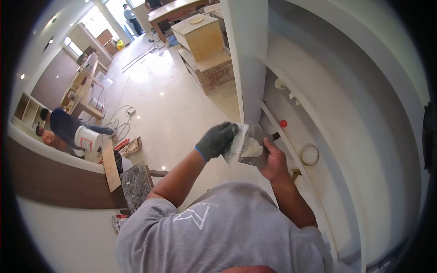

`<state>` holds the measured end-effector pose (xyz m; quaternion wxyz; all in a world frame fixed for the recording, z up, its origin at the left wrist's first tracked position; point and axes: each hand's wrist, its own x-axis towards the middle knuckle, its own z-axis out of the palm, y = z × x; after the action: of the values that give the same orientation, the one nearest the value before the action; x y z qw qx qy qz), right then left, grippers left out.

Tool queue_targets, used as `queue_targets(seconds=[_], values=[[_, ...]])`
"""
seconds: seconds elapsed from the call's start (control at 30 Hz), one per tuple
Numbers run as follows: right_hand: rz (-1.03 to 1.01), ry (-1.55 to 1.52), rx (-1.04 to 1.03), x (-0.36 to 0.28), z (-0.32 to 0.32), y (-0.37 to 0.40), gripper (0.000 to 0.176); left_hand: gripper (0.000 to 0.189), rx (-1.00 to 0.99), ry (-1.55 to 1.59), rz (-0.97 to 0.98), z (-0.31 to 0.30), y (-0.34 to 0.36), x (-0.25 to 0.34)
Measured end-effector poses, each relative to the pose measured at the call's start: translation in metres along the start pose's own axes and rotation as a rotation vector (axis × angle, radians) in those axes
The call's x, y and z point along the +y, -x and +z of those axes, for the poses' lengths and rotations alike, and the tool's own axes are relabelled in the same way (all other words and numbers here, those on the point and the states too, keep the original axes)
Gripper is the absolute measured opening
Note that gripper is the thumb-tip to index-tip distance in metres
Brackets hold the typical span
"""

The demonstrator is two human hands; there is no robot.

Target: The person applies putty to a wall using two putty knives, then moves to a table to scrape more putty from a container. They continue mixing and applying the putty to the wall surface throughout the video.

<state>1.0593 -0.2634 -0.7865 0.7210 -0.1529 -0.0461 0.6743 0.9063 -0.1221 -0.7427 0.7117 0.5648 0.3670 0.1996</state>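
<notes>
Head view: at left we see a white bucket (88,138) near a co-worker (65,125). In the middle, our gloved left hand (216,141) grasps a pale flat scraper (235,149), somewhat blurred, just beside whitish paste (251,149). This paste lies on a grey board (256,161), which our bare right hand (275,160) grips by its right side.

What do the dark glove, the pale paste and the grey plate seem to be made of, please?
Dark glove: probably knitted fabric, by its soft matte surface. Pale paste: likely filler or plaster, matte and lumpy. Grey plate: metal or plastic, too dull and smeared to tell.
</notes>
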Motion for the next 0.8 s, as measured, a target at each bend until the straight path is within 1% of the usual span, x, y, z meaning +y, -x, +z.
queue_targets(seconds=[0.03,0.1,0.13,0.17,0.2,0.23,0.27,0.3,0.33,0.37,0.4,0.43,0.47,0.57,0.6,0.67,0.7,0.73,0.77,0.8], values=[[0.037,0.007,-0.020,-0.001,-0.007,-0.002,0.040,0.026,-0.019,-0.164,-0.060,0.009,-0.004,-0.013],[0.021,0.042,0.018,-0.001,-0.020,-0.007,0.039,0.027,0.000,-0.269,-0.165,0.011,-0.008,-0.020],[-0.002,0.055,0.014,0.007,-0.045,-0.020,0.039,0.027,0.012,-0.330,-0.204,0.000,-0.020,-0.036],[-0.022,0.070,0.021,0.010,-0.047,-0.022,0.039,0.028,0.045,-0.325,-0.178,-0.008,-0.023,-0.040],[-0.042,0.057,-0.021,0.010,-0.049,-0.022,0.039,0.028,0.079,-0.318,-0.153,-0.020,-0.027,-0.046],[-0.098,0.095,0.028,0.011,-0.037,-0.017,0.039,0.029,0.111,-0.309,-0.133,-0.032,-0.023,-0.044],[-0.153,0.130,0.076,0.010,-0.025,-0.014,0.040,0.033,0.101,-0.179,-0.038,-0.042,-0.019,-0.035],[-0.206,0.165,0.125,0.009,-0.020,-0.011,0.040,0.038,0.004,0.041,0.003,-0.053,-0.015,-0.029],[-0.248,0.183,0.166,0.010,-0.016,-0.010,0.040,0.040,-0.004,0.045,-0.002,-0.059,-0.009,-0.018],[-0.264,0.210,0.193,0.016,-0.035,-0.019,0.040,0.042,-0.008,0.038,-0.002,-0.065,-0.012,-0.023],[-0.284,0.248,0.225,0.015,-0.024,-0.017,0.040,0.041,-0.035,0.032,-0.007,-0.064,0.000,0.000],[-0.300,0.291,0.260,0.012,0.005,-0.013,0.040,0.039,-0.058,-0.042,0.016,-0.065,0.014,0.031],[-0.349,0.315,0.242,0.016,0.005,-0.015,0.038,0.038,-0.077,-0.122,0.044,-0.063,0.018,0.041],[-0.340,0.307,0.231,0.021,0.008,-0.016,0.035,0.034,-0.126,-0.302,0.090,-0.053,0.020,0.051],[-0.358,0.370,0.270,0.032,0.005,-0.026,0.035,0.033,-0.143,-0.354,0.100,-0.061,0.015,0.051],[-0.406,0.499,0.340,0.037,0.001,-0.025,0.034,0.033,-0.155,-0.529,0.134,-0.056,0.013,0.049],[-0.415,0.489,0.338,0.036,-0.003,-0.023,0.035,0.033,-0.158,-0.617,0.154,-0.053,0.010,0.045],[-0.421,0.479,0.334,0.033,-0.003,-0.020,0.035,0.032,-0.104,-0.779,0.251,-0.052,0.005,0.042],[-0.425,0.468,0.331,0.030,-0.001,-0.017,0.036,0.031,-0.013,-0.783,0.291,-0.049,-0.001,0.039],[-0.349,0.313,0.339,0.025,0.001,-0.009,0.036,0.031,0.079,-0.784,0.328,-0.044,-0.008,0.036]])
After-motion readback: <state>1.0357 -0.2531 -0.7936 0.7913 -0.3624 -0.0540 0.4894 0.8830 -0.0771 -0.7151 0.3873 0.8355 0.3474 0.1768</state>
